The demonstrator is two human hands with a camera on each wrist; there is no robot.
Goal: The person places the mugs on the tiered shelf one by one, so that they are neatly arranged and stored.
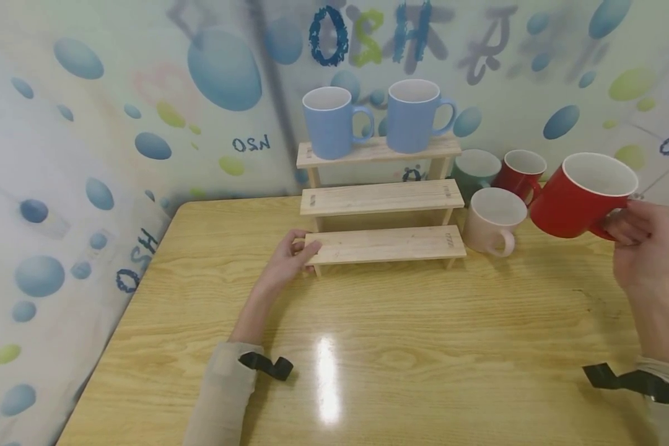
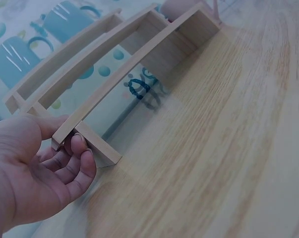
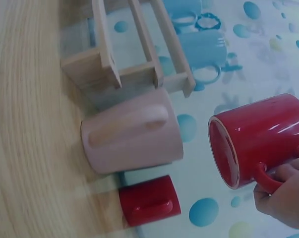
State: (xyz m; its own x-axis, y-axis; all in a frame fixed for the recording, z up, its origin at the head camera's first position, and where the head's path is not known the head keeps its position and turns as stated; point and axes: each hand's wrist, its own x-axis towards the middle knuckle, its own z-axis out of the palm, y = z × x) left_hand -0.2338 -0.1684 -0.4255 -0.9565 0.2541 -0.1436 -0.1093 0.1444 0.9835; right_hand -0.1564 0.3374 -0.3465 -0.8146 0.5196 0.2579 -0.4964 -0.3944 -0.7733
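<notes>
i see glossy red mug (image 3: pixel 263 134), right | matt bare-wood rack (image 1: pixel 384 245) | shiny wood-grain table (image 1: pixel 401 347) | cloth sleeve (image 1: pixel 223 390), left

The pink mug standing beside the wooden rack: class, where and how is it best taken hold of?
Probably by its handle, fingers through the loop, coming from the near side. The pink mug stands upright with its handle jutting toward the head camera, while the wooden rack crowds its left and the green mug stands behind it.
</notes>
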